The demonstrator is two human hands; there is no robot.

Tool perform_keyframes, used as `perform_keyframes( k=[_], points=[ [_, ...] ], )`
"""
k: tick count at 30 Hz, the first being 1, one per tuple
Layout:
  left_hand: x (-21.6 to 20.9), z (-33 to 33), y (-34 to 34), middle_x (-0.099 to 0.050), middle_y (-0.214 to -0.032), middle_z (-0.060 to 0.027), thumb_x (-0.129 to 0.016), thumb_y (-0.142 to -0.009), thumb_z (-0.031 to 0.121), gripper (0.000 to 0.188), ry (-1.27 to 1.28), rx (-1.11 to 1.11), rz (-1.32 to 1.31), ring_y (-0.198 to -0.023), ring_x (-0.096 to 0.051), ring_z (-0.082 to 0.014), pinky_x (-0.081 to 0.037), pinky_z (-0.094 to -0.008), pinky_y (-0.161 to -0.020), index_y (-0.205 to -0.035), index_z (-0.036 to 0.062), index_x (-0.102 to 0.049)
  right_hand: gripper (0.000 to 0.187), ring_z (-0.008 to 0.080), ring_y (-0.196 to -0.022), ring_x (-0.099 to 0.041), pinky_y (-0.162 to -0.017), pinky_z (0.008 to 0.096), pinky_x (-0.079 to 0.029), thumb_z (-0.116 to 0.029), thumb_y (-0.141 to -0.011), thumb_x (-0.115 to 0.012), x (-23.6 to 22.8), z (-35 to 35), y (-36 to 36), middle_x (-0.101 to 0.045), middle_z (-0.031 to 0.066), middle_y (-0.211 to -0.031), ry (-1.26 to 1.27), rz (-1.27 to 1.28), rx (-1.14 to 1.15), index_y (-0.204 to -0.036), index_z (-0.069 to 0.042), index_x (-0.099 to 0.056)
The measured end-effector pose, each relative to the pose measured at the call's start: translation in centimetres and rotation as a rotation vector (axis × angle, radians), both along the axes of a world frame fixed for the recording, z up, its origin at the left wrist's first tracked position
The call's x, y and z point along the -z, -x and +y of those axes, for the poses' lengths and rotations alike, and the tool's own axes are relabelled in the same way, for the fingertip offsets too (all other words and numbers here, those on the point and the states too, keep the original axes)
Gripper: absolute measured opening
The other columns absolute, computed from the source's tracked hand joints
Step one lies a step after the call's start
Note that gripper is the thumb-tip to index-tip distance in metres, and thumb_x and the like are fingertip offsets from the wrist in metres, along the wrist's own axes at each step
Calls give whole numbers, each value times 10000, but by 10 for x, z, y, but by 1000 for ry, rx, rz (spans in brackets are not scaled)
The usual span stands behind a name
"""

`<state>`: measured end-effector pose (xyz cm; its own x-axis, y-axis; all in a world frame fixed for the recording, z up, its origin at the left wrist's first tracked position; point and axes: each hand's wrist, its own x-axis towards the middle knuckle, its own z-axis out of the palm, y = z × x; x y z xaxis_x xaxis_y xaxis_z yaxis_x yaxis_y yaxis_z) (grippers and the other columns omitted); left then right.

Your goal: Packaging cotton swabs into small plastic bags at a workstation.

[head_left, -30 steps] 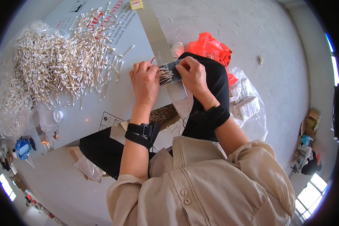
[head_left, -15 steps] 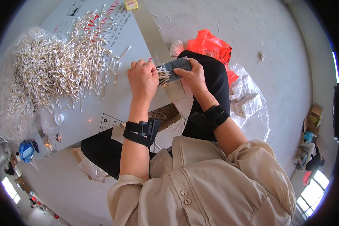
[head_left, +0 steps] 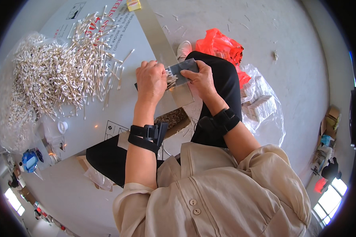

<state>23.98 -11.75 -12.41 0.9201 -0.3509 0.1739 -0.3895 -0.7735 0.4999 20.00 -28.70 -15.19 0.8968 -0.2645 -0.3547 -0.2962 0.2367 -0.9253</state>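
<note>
Over the table's edge, a small see-through plastic bag (head_left: 180, 71) is stretched between my two hands, with a bundle of cotton swabs (head_left: 171, 80) in it. My right hand (head_left: 202, 79) pinches the bag's right end, thumb on top. Curled round the left end, beside the swabs, is my left hand (head_left: 151, 81); its fingertips are mostly hidden. A dark corner sticks out left of that hand. A large heap of loose cotton swabs (head_left: 53, 77) spreads over the table's left part, some of it inside a big clear bag (head_left: 6, 130).
The grey printed table (head_left: 91, 136) has a small yellow box (head_left: 133, 4) at its far edge. Below my hands stands an open carton (head_left: 182, 128) with brown contents. Right of my leg lie a red plastic bag (head_left: 217, 44) and a clear bag with white packs (head_left: 261, 108). Stray swabs dot the floor.
A small red bit above my left hand has gone from sight, and a dark corner now shows left of it. Both hands keep hold of the bag, nearly in place.
</note>
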Motion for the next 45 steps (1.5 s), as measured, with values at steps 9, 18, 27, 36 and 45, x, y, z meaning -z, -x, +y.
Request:
perform_keyframes(
  k=[9, 18, 27, 36, 45],
  points=[
    [4, 18, 23, -572, -859, -39, -735, -693, 30, 171, 144, -168, -41, -904, -534, -278, -425, -415, -803, -802, 100, -625, 179, 57, -594, -530, -528, 211, -420, -31, -778, -758, -11, 1, 4, -605, -19, -742, -149, 62, 22, -909, -40, -636],
    [-1, 21, 33, -550, -888, 2, -763, -676, 56, 184, 69, -80, -78, -938, -515, -242, -406, -388, -815, -794, 119, -637, 181, 52, -583, -515, -526, 204, -406, -56, -779, -764, -1, -3, 5, -596, -31, -730, -160, 123, 10, -906, -61, -636],
    [-4, 15, 43, -535, -1260, -93, -741, -765, 181, 433, -26, -98, -101, -1224, -460, -297, -368, -453, -1003, -1170, 114, -602, 193, 61, -602, -562, -520, 200, -420, -62, -773, -773, 3, -2, 4, -626, -18, -753, -172, 111, 17, -912, -64, -639],
    [5, -1, 84, -189, -1577, -207, -627, -875, 465, 890, -292, 27, 64, -1465, -171, -365, -144, -540, -1167, -1512, 14, -201, 152, 107, -627, -609, -544, 247, -468, 32, -770, -744, -5, 0, 2, -659, 41, -761, -256, 152, 80, -877, 4, -639],
    [1, -18, 77, -171, -1546, -304, -630, -857, 518, 961, -390, -40, 65, -1461, -130, -419, -95, -549, -1170, -1470, -85, -199, 154, 134, -670, -635, -614, 274, -528, 61, -772, -728, -13, 1, 2, -668, 70, -788, -283, 147, 97, -889, 32, -633]
  ],
)
